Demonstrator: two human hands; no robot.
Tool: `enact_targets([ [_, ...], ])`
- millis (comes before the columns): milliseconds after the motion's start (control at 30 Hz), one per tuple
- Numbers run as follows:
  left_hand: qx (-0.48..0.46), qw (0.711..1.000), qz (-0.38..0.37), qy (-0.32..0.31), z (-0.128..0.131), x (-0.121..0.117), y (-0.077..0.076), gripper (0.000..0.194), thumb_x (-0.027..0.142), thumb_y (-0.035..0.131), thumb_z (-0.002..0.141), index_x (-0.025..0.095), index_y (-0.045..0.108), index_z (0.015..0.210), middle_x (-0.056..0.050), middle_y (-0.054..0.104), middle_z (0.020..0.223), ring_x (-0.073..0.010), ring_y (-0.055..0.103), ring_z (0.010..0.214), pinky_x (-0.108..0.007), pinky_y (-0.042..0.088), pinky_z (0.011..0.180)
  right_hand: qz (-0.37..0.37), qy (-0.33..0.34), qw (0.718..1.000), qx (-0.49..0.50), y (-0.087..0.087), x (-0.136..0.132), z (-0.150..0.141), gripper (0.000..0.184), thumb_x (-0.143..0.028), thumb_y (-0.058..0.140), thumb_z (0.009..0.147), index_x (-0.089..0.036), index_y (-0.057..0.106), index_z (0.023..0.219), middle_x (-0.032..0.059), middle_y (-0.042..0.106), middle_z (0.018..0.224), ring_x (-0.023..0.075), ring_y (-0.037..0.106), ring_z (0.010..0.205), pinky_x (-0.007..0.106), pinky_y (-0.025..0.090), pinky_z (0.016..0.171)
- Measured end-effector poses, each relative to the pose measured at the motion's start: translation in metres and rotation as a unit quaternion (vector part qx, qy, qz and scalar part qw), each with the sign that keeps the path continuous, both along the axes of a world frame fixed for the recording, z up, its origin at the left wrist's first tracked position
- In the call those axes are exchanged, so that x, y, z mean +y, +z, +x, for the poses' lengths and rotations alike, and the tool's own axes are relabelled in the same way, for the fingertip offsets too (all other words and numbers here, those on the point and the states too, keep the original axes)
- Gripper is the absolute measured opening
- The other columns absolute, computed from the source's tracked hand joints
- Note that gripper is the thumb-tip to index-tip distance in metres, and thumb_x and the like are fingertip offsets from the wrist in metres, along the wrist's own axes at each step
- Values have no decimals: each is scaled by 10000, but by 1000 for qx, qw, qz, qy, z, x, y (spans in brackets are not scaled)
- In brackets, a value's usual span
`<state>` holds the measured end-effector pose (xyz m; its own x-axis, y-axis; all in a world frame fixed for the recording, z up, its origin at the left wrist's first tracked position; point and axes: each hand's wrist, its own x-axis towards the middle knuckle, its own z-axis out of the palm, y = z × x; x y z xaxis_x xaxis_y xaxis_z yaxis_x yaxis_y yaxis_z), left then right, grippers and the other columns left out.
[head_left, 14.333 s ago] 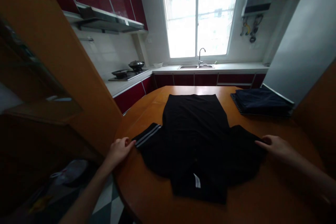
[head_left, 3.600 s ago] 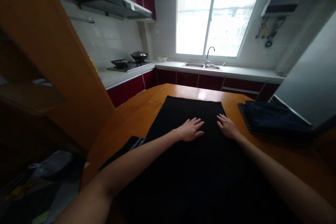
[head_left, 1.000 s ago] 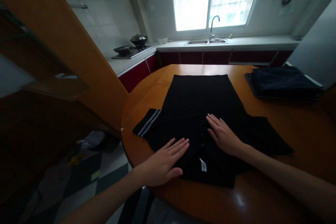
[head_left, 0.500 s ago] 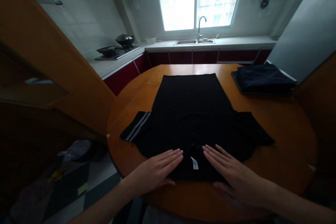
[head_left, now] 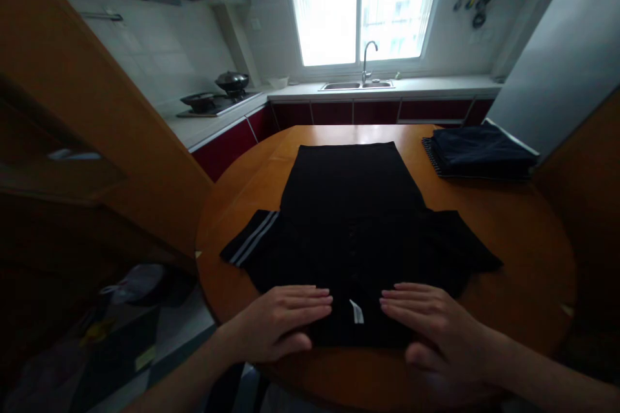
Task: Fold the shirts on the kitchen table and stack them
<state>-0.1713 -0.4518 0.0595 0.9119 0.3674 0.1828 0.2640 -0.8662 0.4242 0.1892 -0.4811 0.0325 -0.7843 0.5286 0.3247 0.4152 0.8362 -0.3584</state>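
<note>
A black short-sleeved shirt (head_left: 351, 206) lies spread out on the round wooden table (head_left: 242, 174), its collar end towards me. Two pale stripes cross the sleeve on the left, and a white label (head_left: 356, 312) shows at the neck. My left hand (head_left: 285, 319) rests flat on the collar area left of the label, fingers stretched out. On the other side of the label, my right hand (head_left: 431, 322) lies with its fingers extended over the cloth. Neither hand grips the fabric.
Folded dark clothes (head_left: 484, 150) are stacked at the table's far right. Beyond stand a counter with a sink (head_left: 358, 85) and a stove with a lidded wok (head_left: 232, 82). A wooden panel (head_left: 121, 116) rises on the left. A bag (head_left: 138, 282) sits on the floor.
Both hands have shifted slightly towards me over the collar and turned so their fingers point more inward. The whole view has tilted up a little. The shirt keeps its shape.
</note>
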Motion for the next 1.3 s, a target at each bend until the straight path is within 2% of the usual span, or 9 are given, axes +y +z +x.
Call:
enact_targets([
  [167,-10,987,38,154,46,61,18,440,254,359,1062,214,471,1486,-77,499,1518,-199,433,1428,-413,353,1198,-23,-198,980,-15,16,73,-36,486,-322,373,1028,-139,519,1454,150,517,1494,260,448,1413,486,381,1162],
  [300,85,967,88,223,97,116,-9,506,276,325,1055,98,380,1525,-153,363,1593,-239,278,1506,-464,244,1225,-32,-253,958,-130,1,130,-73,610,-280,327,995,-27,322,1551,198,263,1624,305,205,1520,576,251,1196],
  [400,134,961,85,226,110,135,-35,571,363,250,1079,77,266,1572,-160,251,1635,-239,184,1533,-467,200,1229,-51,-246,952,-176,-16,143,-80,646,-295,290,997,-12,236,1575,198,186,1641,307,140,1533,595,180,1205],
  [567,141,960,89,226,99,135,-52,738,606,205,1047,113,223,1596,-135,190,1653,-234,134,1544,-458,141,1242,-50,-267,945,-183,-25,135,-67,695,-466,255,1020,-77,223,1595,153,138,1659,278,109,1541,567,118,1221],
  [767,121,939,77,313,98,135,-51,749,631,193,1034,147,203,1605,-122,162,1664,-275,121,1546,-531,154,1225,-64,-354,912,-196,-26,140,-52,762,-535,205,1023,-8,251,1572,217,161,1645,316,129,1536,575,147,1207],
  [867,113,940,83,312,100,134,-50,745,609,194,1042,126,169,1609,-130,142,1668,-263,109,1548,-515,146,1231,-46,-394,900,-179,-25,141,-51,723,-473,244,1025,13,267,1561,239,180,1638,330,109,1537,567,130,1210],
  [1067,137,949,86,272,104,131,-50,652,521,249,1058,139,266,1587,-121,226,1650,-252,159,1541,-507,153,1232,-46,-277,946,-164,-23,138,-62,663,-393,241,1021,-34,252,1578,167,160,1657,267,120,1542,526,150,1224],
  [1167,138,947,83,277,104,132,-49,599,444,244,1069,149,259,1590,-98,201,1659,-246,152,1542,-512,184,1225,-66,-285,941,-172,-25,137,-63,693,-428,257,1019,-19,238,1578,180,148,1655,289,115,1540,552,140,1220],
  [1300,150,952,85,253,104,133,-48,642,523,256,1061,165,249,1593,-90,196,1659,-269,130,1544,-560,161,1221,-71,-317,928,-182,-25,136,-61,695,-441,255,1020,-39,227,1586,184,116,1657,310,86,1541,608,108,1205],
])
